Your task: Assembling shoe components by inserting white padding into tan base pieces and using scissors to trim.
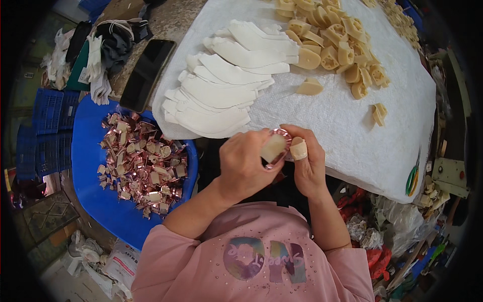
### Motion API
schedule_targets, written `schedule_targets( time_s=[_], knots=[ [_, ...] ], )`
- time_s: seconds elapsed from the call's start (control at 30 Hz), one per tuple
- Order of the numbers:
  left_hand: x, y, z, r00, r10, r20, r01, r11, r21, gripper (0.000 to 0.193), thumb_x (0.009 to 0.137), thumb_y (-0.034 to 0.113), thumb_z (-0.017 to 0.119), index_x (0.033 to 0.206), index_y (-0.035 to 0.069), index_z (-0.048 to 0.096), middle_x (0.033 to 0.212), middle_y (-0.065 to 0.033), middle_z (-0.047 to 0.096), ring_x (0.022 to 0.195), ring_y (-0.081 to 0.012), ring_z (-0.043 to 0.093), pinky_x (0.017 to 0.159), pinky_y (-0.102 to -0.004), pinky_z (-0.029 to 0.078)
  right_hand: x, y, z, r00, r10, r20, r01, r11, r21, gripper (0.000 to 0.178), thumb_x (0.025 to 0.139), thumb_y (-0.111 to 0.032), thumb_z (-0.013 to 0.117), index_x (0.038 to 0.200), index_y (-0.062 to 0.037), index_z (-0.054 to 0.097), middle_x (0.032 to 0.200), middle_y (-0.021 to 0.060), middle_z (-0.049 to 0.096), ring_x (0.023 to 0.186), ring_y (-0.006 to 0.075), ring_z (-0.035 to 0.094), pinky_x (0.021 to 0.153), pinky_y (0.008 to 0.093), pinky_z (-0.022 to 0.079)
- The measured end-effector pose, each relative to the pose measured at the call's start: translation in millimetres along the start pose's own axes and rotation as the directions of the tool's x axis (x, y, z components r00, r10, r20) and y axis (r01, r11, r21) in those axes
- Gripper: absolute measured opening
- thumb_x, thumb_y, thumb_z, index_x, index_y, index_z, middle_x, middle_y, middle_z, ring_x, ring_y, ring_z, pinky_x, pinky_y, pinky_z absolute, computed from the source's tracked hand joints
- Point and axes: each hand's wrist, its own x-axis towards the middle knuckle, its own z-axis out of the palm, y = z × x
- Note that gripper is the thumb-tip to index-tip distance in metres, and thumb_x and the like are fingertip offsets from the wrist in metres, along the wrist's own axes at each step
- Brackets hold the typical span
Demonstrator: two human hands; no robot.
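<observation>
White table cloth (352, 131) edge: both hands (274, 161) grip cream piece (272, 148).

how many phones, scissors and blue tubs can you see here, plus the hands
black phone: 1
green-handled scissors: 1
blue tub of rose-gold covered pieces: 1
hands: 2, the left hand and right hand, both on one cream piece with a shiny rose-gold strip
total: 5
</observation>
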Motion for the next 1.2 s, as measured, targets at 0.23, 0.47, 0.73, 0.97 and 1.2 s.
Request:
schedule_targets(
  time_s=[0.23, 0.47, 0.73, 0.97, 1.2],
  knots=[
    [-43, -49, -72, 0.950, -0.283, -0.131, 0.302, 0.939, 0.163, 0.046, 0.068, 0.003, 0.073, 0.107, -0.002, 0.051, 0.097, -0.0128, 0.057, 0.085, -0.0177, 0.058, 0.077, -0.0294, 0.048, 51, -5, 14, 0.989, -0.095, 0.118, 0.109, 0.987, -0.121, 0.029, 0.074, 0.001, 0.060, 0.103, -0.0013, 0.056, 0.090, 0.0132, 0.054, 0.080, 0.0302, 0.055, 0.072, 0.0375, 0.046],
    [-97, -86, -149, 0.775, -0.417, -0.475, 0.631, 0.533, 0.564, 0.042, 0.075, 0.001, 0.063, 0.115, 0.001, 0.050, 0.106, -0.0139, 0.051, 0.101, -0.0221, 0.049, 0.080, -0.0318, 0.046, 67, -5, 38, 0.929, -0.323, 0.183, 0.367, 0.872, -0.325, 0.025, 0.071, 0.001, 0.062, 0.095, -0.0020, 0.060, 0.093, 0.0114, 0.054, 0.090, 0.0303, 0.048, 0.078, 0.0382, 0.043],
    [-42, -67, -106, 0.771, -0.632, -0.079, 0.628, 0.775, -0.075, 0.049, 0.083, 0.001, 0.056, 0.130, 0.002, 0.041, 0.092, -0.0087, 0.060, 0.084, -0.0142, 0.058, 0.074, -0.0250, 0.046, 68, -14, 81, 0.868, -0.424, 0.258, 0.490, 0.813, -0.314, 0.024, 0.067, -0.002, 0.063, 0.090, -0.0061, 0.063, 0.091, 0.0072, 0.051, 0.089, 0.0261, 0.046, 0.077, 0.0382, 0.037],
    [-7, -65, -84, 0.747, -0.644, 0.165, 0.646, 0.645, -0.409, 0.057, 0.075, -0.010, 0.058, 0.129, 0.004, 0.044, 0.103, -0.0092, 0.058, 0.085, -0.0119, 0.057, 0.074, -0.0258, 0.049, 83, -23, 112, 0.809, -0.458, 0.369, 0.588, 0.635, -0.501, 0.021, 0.063, -0.007, 0.062, 0.084, -0.0095, 0.063, 0.087, 0.0037, 0.050, 0.090, 0.0225, 0.045, 0.081, 0.0392, 0.029],
    [-9, -70, -85, 0.712, -0.680, 0.174, 0.677, 0.599, -0.428, 0.064, 0.070, -0.015, 0.061, 0.129, 0.004, 0.044, 0.108, -0.0096, 0.057, 0.086, -0.0106, 0.057, 0.072, -0.0237, 0.048, 88, -17, 122, 0.812, -0.482, 0.330, 0.583, 0.639, -0.501, 0.015, 0.065, -0.013, 0.060, 0.079, -0.0064, 0.062, 0.086, 0.0067, 0.049, 0.091, 0.0250, 0.043, 0.083, 0.0412, 0.028]
  ],
)
